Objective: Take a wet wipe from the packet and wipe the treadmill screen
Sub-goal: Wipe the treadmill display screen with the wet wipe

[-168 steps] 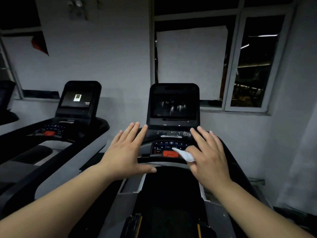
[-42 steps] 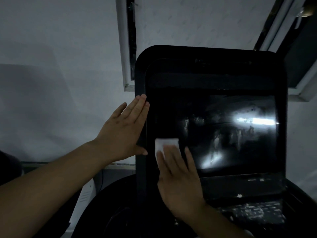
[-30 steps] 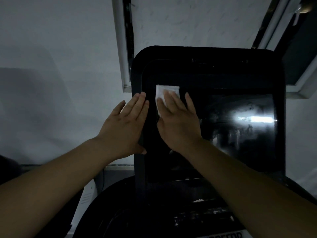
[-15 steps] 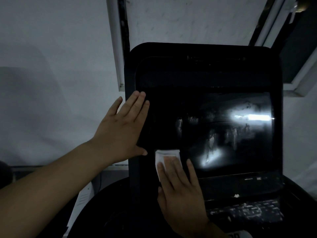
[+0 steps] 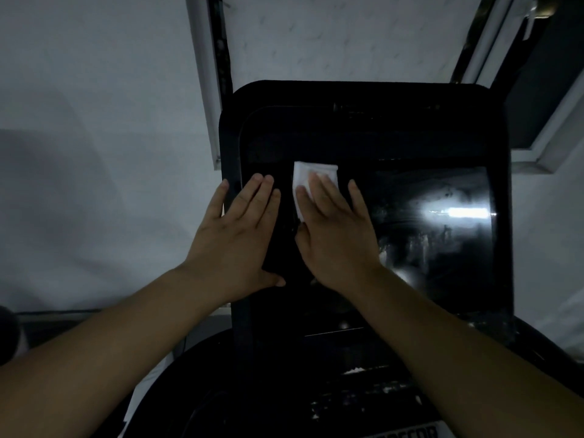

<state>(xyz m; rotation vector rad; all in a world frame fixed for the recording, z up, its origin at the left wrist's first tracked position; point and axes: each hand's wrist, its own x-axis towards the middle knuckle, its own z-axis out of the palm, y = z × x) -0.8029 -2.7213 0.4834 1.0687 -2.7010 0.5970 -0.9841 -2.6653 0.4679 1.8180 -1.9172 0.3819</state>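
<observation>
The right hand point(image 5: 335, 235) presses the wipe point(image 5: 308, 181) flat on the screen point(image 5: 426, 235) with spread fingers; the left hand point(image 5: 237, 238) lies flat, fingers together, on the frame point(image 5: 229, 153).

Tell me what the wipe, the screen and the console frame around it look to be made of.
Wipe: thin white fabric or paper, matte, folded flat under the right hand.
Screen: glossy glass or clear plastic; it mirrors a bright light and shows smears.
Frame: dull black, probably plastic.

Wet wipe point(image 5: 308, 181) on treadmill screen point(image 5: 426, 241), under right hand point(image 5: 335, 238).
</observation>
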